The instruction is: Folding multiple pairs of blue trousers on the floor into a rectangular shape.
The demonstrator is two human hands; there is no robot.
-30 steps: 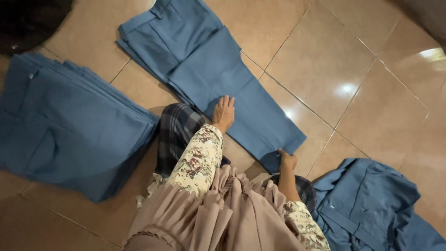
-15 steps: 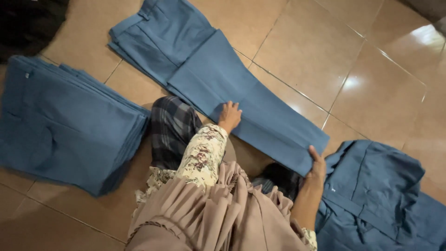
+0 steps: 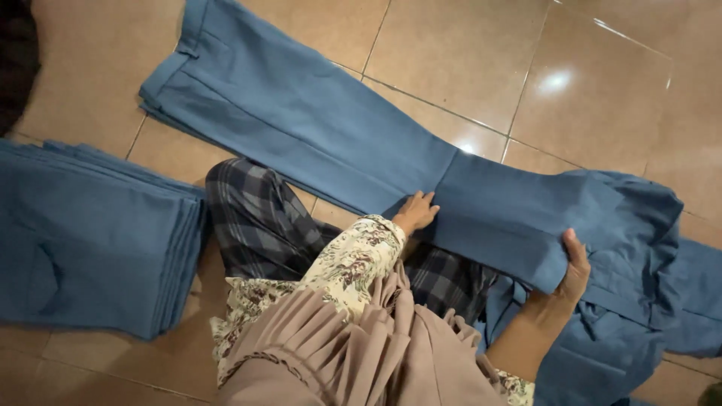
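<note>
Tan floor tiles [image 3: 587,68] carry soft, limp blue trousers [image 3: 316,128], best gripped at the hem, where the right hand [image 3: 573,272] pinches while the left hand [image 3: 416,213] presses flat, open.

Ahead of me the blue trousers [image 3: 316,135] lie flat across the tiled floor [image 3: 451,53], low enough to pass over. To my left, a folded stack [image 3: 90,240] rises beside my knee [image 3: 256,218], narrowing that side. To my right, a crumpled blue heap [image 3: 639,248] blocks low passage. Beyond the trousers, the tiles give open room.
</note>
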